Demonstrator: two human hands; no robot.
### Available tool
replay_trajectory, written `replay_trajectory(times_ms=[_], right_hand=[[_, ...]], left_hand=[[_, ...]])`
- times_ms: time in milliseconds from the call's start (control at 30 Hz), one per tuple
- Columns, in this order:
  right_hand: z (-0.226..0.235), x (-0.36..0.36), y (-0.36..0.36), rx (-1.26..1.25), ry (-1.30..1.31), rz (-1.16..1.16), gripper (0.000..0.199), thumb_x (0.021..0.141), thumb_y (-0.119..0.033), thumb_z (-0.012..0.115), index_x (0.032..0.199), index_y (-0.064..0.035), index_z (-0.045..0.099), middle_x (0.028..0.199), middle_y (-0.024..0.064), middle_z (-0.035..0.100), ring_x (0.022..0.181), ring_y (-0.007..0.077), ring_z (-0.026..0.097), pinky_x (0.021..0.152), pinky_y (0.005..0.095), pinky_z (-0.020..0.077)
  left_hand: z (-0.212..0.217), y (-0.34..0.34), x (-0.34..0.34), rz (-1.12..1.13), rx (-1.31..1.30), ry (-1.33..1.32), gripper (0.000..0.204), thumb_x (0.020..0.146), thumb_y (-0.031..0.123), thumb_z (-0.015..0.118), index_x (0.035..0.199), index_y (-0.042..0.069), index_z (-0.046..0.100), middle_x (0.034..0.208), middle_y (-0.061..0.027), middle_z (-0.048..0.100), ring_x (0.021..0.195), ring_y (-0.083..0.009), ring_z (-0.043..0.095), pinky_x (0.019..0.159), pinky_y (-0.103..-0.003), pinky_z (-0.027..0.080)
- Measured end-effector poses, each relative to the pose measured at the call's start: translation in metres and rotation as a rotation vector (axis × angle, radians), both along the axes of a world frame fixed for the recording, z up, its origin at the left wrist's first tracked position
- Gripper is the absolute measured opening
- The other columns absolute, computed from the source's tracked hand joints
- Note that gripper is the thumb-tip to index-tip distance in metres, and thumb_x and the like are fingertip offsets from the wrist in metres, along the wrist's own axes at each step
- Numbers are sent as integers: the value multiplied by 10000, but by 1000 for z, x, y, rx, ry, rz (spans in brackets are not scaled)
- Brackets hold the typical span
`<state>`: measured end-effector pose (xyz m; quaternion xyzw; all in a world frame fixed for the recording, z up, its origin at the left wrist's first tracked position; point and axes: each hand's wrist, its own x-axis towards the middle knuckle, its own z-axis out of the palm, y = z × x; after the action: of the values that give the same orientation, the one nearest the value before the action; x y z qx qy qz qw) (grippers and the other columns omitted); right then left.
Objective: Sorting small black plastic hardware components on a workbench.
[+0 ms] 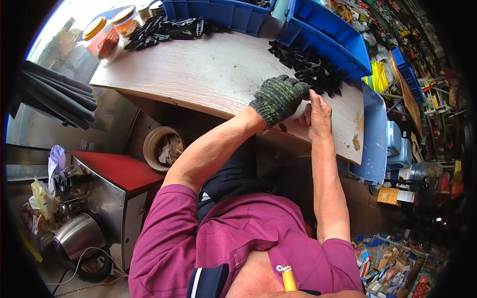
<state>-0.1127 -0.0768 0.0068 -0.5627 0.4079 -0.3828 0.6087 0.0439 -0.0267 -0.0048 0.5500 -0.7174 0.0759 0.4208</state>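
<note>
My left hand (281, 98), in a dark green and black knitted glove, is closed above the front part of the wooden table (208, 69). Right against it, my bare right hand (318, 113) has its thumb and fingers pinched together at the glove's fingertips. Whatever lies between the two hands is hidden or too small to make out. Just beyond them a loose pile of small black parts (310, 67) lies on the table. A second heap of flat black pieces (166, 31) rests at the far left.
Blue plastic bins (325, 37) stand along the back, and a pale blue tub (372, 134) is at the right end. Lidded jars (103, 42) sit on the left corner. Below are a bucket (163, 148), a red-topped cabinet (119, 169) and a kettle (79, 236).
</note>
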Motion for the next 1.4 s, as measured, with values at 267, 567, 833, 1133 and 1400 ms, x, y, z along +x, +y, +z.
replay_trajectory(times_ms=[267, 567, 833, 1133, 1400], right_hand=[[3, 4, 10, 92, -60, -176, 381, 976, -403, 500, 776, -79, 501, 471, -31, 293, 386, 114, 343, 406, 369, 509], [-3, 5, 9, 97, -102, -155, 381, 980, -402, 509, 772, -83, 503, 477, -43, 286, 388, 101, 354, 399, 356, 518], [-6, 2, 10, -17, -127, -102, 364, 1002, -387, 521, 801, -83, 527, 475, -48, 285, 400, 86, 356, 408, 333, 524], [-1, 4, 14, 88, -168, -176, 396, 984, -411, 445, 720, -118, 471, 481, -42, 259, 408, 103, 312, 454, 387, 540], [-3, 2, 14, 85, -177, -208, 372, 982, -387, 458, 730, -115, 485, 490, -48, 275, 402, 97, 311, 435, 366, 531]], left_hand=[[2, 6, 87, 588, 76, -75, 301, 904, 229, 593, 1182, 118, 633, 851, -123, 683, 766, -335, 658, 676, -482, 534], [-2, 42, 224, 944, 332, -160, 394, 936, 466, 566, 1110, 122, 648, 1039, -200, 683, 972, -428, 642, 845, -541, 510], [12, 62, 208, 888, 513, -124, 265, 938, 303, 567, 1139, 155, 656, 1092, -167, 675, 1047, -407, 620, 853, -534, 520], [-3, 56, 232, 1016, 410, -262, 304, 948, 309, 517, 1099, 91, 665, 1022, -177, 692, 986, -415, 641, 843, -533, 533], [-8, 69, 162, 634, 119, 339, 237, 966, 271, 576, 1090, 87, 659, 995, -197, 708, 946, -378, 679, 838, -471, 523]])
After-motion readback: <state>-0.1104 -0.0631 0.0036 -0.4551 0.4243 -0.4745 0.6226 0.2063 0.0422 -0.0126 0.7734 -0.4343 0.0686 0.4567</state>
